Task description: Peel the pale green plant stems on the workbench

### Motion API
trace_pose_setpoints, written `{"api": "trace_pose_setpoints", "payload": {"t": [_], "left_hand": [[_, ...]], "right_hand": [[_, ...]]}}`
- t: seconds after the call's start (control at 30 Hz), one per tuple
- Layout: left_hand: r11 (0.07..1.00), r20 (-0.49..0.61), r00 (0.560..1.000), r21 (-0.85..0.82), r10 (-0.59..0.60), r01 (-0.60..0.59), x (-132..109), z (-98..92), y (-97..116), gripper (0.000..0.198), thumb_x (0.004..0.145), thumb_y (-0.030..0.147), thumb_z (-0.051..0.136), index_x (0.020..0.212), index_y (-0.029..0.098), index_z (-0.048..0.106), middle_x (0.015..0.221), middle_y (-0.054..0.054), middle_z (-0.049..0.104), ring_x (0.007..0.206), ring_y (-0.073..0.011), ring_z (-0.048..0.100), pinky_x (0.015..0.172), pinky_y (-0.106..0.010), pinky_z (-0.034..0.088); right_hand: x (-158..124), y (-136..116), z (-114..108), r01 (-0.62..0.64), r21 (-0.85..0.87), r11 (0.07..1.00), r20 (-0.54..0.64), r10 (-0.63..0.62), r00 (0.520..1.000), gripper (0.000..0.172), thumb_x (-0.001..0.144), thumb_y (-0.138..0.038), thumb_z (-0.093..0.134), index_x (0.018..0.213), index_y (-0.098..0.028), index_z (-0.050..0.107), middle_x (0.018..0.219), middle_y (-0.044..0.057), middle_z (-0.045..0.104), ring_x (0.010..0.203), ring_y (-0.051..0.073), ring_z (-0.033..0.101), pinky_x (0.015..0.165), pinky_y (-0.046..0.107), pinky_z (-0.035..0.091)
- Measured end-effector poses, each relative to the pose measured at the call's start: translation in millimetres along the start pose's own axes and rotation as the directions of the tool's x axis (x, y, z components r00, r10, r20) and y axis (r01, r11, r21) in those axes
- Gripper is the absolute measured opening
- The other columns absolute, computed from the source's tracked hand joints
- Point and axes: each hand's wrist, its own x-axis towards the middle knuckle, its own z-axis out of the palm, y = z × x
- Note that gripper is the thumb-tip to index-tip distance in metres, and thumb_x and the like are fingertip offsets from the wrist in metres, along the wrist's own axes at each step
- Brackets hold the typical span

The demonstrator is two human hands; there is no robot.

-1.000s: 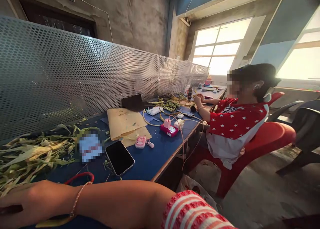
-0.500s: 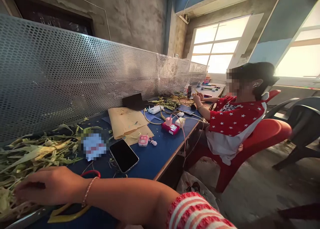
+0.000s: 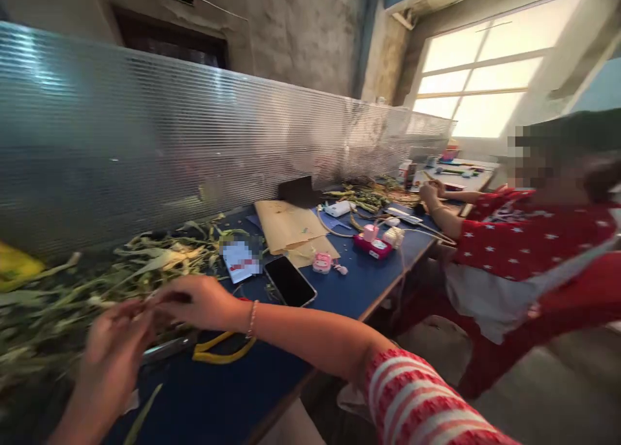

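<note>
My right hand (image 3: 196, 301) reaches left across the blue table (image 3: 310, 348), its fingers drawn together in a pinch over the pile of green husks and leaves (image 3: 92, 283). What the fingers hold is too blurred to name. My left hand (image 3: 112, 354) is lower left, smeared by motion, and its fingertips meet those of the right hand. Yellow-handled scissors (image 3: 219, 354) lie on the table just under my right wrist, and the wrist wears a thin bracelet.
A black phone (image 3: 290, 281), a card (image 3: 239, 261), brown envelopes (image 3: 288, 225), a small pink gadget (image 3: 322, 262) and a pink charger with cables (image 3: 372, 244) lie further along. A perforated metal screen (image 3: 194, 134) backs the table. A person in a red starred top (image 3: 528, 244) sits at right.
The view has swung left and blurred. My right hand moved up over the husks and pinched shut. My left hand has come into view and met it.
</note>
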Motion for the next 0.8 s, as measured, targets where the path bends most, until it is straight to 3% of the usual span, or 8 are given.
{"api": "trace_pose_setpoints", "payload": {"t": [0.03, 0.07, 0.13, 0.3, 0.47, 0.6, 0.8], "left_hand": [[0.982, -0.011, 0.991, -0.142, -0.13, 0.127, 1, 0.0, -2, 0.045, 0.048, 0.05, 0.068, 0.078, 0.024, 0.048, 0.07, 0.002, 0.062, 0.06, -0.0164, 0.058, 0.056, -0.03, 0.05], [0.958, 0.004, 0.984, -0.228, -0.178, 0.174, 2, -0.5, -3, 0.049, 0.044, 0.046, 0.072, 0.079, 0.024, 0.047, 0.07, 0.002, 0.061, 0.062, -0.0157, 0.058, 0.056, -0.028, 0.049], [0.95, 0.035, 0.975, -0.218, -0.22, 0.223, 2, -3.2, -3, 0.051, 0.043, 0.044, 0.075, 0.082, 0.022, 0.05, 0.073, 0.0, 0.061, 0.066, -0.0167, 0.059, 0.057, -0.026, 0.048], [0.983, 0.137, 0.979, 0.131, -0.15, 0.132, -5, -11.0, -6, 0.042, 0.059, 0.054, 0.062, 0.079, 0.017, 0.058, 0.081, -0.008, 0.064, 0.078, -0.0223, 0.059, 0.063, -0.028, 0.048], [0.988, 0.127, 0.992, 0.153, -0.013, -0.007, -9, -9.1, -16, 0.039, 0.063, 0.052, 0.058, 0.077, 0.016, 0.061, 0.079, -0.007, 0.064, 0.077, -0.0218, 0.059, 0.07, -0.031, 0.047], [0.977, 0.129, 0.986, 0.173, 0.104, -0.125, -7, -7.7, -20, 0.029, 0.063, 0.047, 0.06, 0.069, 0.018, 0.06, 0.079, -0.005, 0.063, 0.076, -0.0192, 0.057, 0.07, -0.028, 0.046], [0.983, 0.247, 0.968, 0.166, 0.04, -0.083, -7, -4.7, -21, 0.028, 0.064, 0.045, 0.059, 0.069, 0.018, 0.06, 0.07, -0.002, 0.06, 0.066, -0.0164, 0.054, 0.062, -0.026, 0.043]], "right_hand": [[-4, 3, 3, -0.009, 0.01, 1.0, -0.037, 0.01, 0.999, 0.009, 0.079, -0.019, 0.05, 0.082, -0.018, 0.058, 0.081, 0.001, 0.061, 0.076, 0.01, 0.057, 0.07, 0.019, 0.044], [-9, 6, 7, -0.021, 0.017, 1.0, -0.083, 0.023, 0.996, 0.009, 0.08, -0.02, 0.05, 0.082, -0.017, 0.059, 0.08, 0.002, 0.061, 0.077, 0.01, 0.057, 0.071, 0.019, 0.044], [-16, 7, 11, -0.016, 0.019, 1.0, -0.131, 0.018, 0.991, 0.01, 0.079, -0.022, 0.052, 0.082, -0.017, 0.06, 0.08, 0.003, 0.061, 0.078, 0.011, 0.056, 0.072, 0.021, 0.044], [-28, 1, 11, -0.067, 0.066, 0.996, -0.087, 0.072, 0.994, 0.007, 0.077, -0.019, 0.053, 0.077, -0.019, 0.06, 0.077, 0.003, 0.06, 0.074, 0.011, 0.057, 0.069, 0.022, 0.046], [-28, 9, 9, -0.2, 0.349, 0.915, -0.041, 0.228, 0.973, 0.004, 0.076, -0.02, 0.053, 0.074, -0.018, 0.056, 0.071, 0.0, 0.058, 0.063, 0.01, 0.058, 0.063, 0.022, 0.049], [-24, 17, 8, -0.276, 0.463, 0.842, -0.039, 0.331, 0.943, 0.002, 0.073, -0.019, 0.055, 0.071, -0.018, 0.054, 0.064, -0.004, 0.056, 0.059, 0.009, 0.058, 0.064, 0.023, 0.05], [-23, 20, 8, -0.282, 0.46, 0.842, -0.069, 0.351, 0.934, 0.003, 0.073, -0.018, 0.054, 0.07, -0.018, 0.053, 0.062, -0.004, 0.054, 0.06, 0.009, 0.056, 0.063, 0.022, 0.048]]}}
